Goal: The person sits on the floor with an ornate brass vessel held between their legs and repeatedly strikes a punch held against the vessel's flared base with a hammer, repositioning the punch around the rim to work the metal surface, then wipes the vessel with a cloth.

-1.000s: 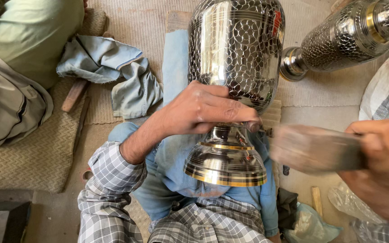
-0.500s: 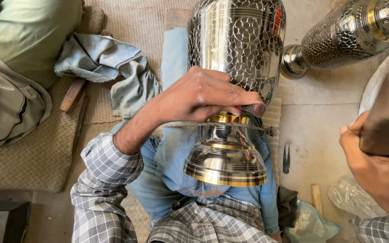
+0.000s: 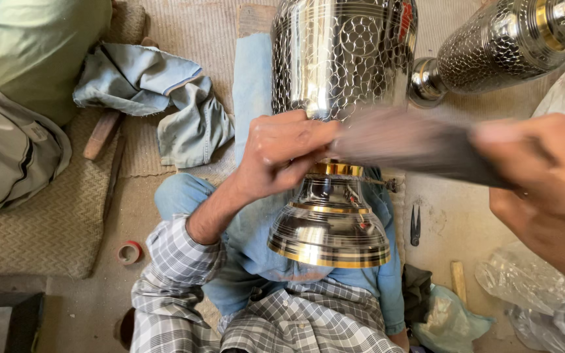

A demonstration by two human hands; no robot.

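Fingers of the left hand (image 3: 282,153) close around the narrow neck of a large silver vase (image 3: 338,98) lying across the lap; the right hand (image 3: 544,176) clasps a blurred dark tool (image 3: 413,144) against it. Polished, engraved metal with gold bands looks heavy, rigid and slippery; the neck seems the surest hold. A second vase (image 3: 492,49) lies near.

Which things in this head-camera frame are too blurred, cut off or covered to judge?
- Tool in the right hand: motion blur hides its kind.
- Metal vase: its top is cut off by the upper edge.
- Vase neck: partly covered by the left hand.
- Second vase: cut off at the right corner.
- Small dark tool on the floor: too small to identify.
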